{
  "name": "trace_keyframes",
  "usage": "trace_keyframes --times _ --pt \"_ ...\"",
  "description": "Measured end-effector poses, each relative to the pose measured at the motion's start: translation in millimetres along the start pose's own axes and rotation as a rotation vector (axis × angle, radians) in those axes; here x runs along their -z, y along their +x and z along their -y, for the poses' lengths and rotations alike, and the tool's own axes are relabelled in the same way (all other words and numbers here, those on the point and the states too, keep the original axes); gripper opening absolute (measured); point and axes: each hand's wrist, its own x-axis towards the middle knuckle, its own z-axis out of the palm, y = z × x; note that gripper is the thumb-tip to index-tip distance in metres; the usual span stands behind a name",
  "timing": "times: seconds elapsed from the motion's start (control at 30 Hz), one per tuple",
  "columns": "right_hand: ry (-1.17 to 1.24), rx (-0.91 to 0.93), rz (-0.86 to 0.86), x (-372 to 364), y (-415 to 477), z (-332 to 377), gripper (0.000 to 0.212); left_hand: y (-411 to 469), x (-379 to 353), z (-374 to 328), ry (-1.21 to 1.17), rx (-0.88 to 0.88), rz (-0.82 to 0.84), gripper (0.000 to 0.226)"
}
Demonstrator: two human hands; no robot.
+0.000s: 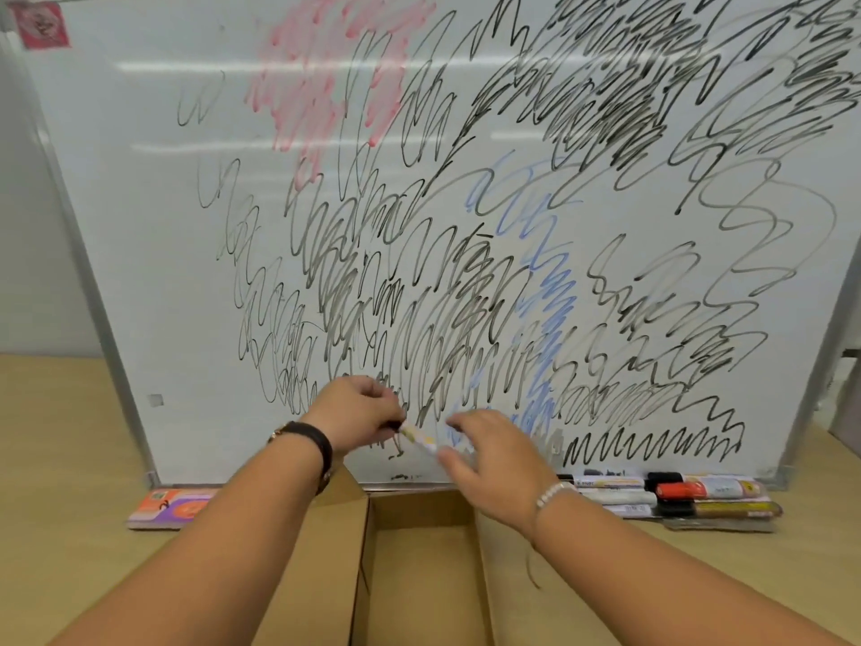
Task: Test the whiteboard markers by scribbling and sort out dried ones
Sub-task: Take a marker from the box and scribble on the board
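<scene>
Whiteboard (pixel 140 226): glossy white surface mirroring ceiling lights, in a matt silver metal frame (pixel 93 291). Box (pixel 419 510): matt brown cardboard. Table (pixel 60 435): smooth, pale wood-grain finish. Markers (pixel 675 494): plastic barrels with shiny printed labels. Wrists: dark leather-like strap (pixel 312 435); pearly beaded bracelet (pixel 552 491)

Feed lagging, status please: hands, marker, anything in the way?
One marker, pinched by left hand and right hand, at the whiteboard. Open box below. Nothing blocking.

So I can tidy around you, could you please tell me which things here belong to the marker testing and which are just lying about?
Job: scribbled whiteboard; white marker in left hand and right hand; pile of markers; open brown cardboard box, probably for sorting.
Lying about: flat orange packet; red square sticker.
</scene>
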Motion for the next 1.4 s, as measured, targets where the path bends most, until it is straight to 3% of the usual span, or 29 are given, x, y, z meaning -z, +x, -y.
trace_keyframes --times 0.13,0.3,0.5,0.67,0.83,0.97,1.13,1.4 --pt "-0.046 0.061 0.0 6.6 38.8 48.9 0.031 -1.5 14.2 -13.6 -0.204 -0.027 0.028 0.006" --pt "-0.08 0.072 0.017 9.6 67.8 71.3 0.024 4.9 37.8 -12.5 -0.104 -0.073 -0.012 0.011" --pt "-0.228 0.14 0.006 7.9 79.5 75.2 0.034 13.5 69.2 -12.2 -0.076 -0.088 0.049 0.017" --pt "0.01 0.079 0.076 6.1 97.9 81.5 0.021 21.4 90.0 -8.4 -0.208 -0.054 0.063 0.011" --pt "0.391 -0.2 -0.225 14.5 116.7 92.7 0.008 33.2 113.3 2.4 -0.42 -0.001 0.128 0.016" --pt "0.69 -0.18 -0.46 20.3 132.5 115.8 0.012 36.5 119.5 12.4 -0.57 0.006 0.209 0.021" --pt "0.721 -0.097 -0.511 8.8 145.4 135.6 0.011 35.4 121.6 14.9 -0.746 0.002 0.264 0.018" --pt "0.69 -0.127 -0.422 -2.6 153.0 142.7 0.013 35.7 133.0 21.1 -0.763 -0.046 0.227 0.021"
